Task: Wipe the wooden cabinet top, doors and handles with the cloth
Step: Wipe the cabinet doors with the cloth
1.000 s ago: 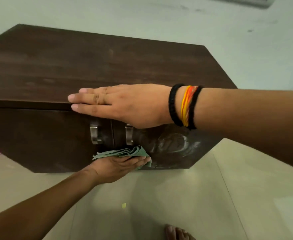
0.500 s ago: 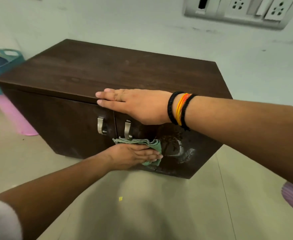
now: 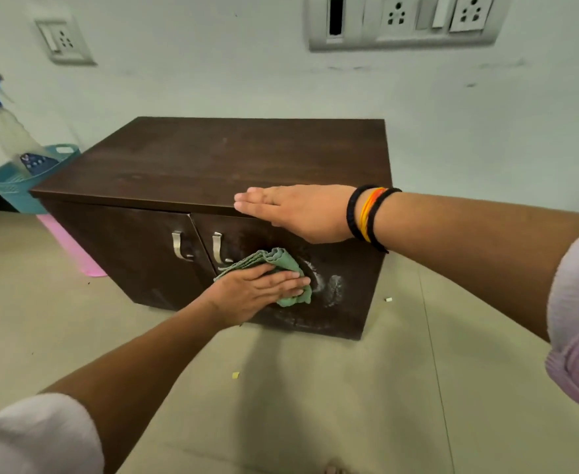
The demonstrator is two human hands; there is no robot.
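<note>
A low dark wooden cabinet (image 3: 219,159) stands against the wall, with two doors and two metal handles (image 3: 180,246) (image 3: 219,248) at the centre. My left hand (image 3: 257,290) presses a folded green cloth (image 3: 286,265) flat against the right door, just right of the handles. Wet smears (image 3: 332,289) show on the door beside the cloth. My right hand (image 3: 294,210) rests palm down, fingers together, on the front edge of the cabinet top above the right door. It holds nothing.
A teal basket (image 3: 11,189) holding a spray bottle (image 3: 4,131) with a blue nozzle stands left of the cabinet. A pink object (image 3: 72,248) lies on the floor by it. Wall sockets (image 3: 400,18) sit above. Small scraps (image 3: 235,375) dot the tiled floor.
The view has pulled back and tilted up, showing the wall sockets and basket. My left hand has slid the cloth rightward across the right door. My right hand stays on the top edge.
</note>
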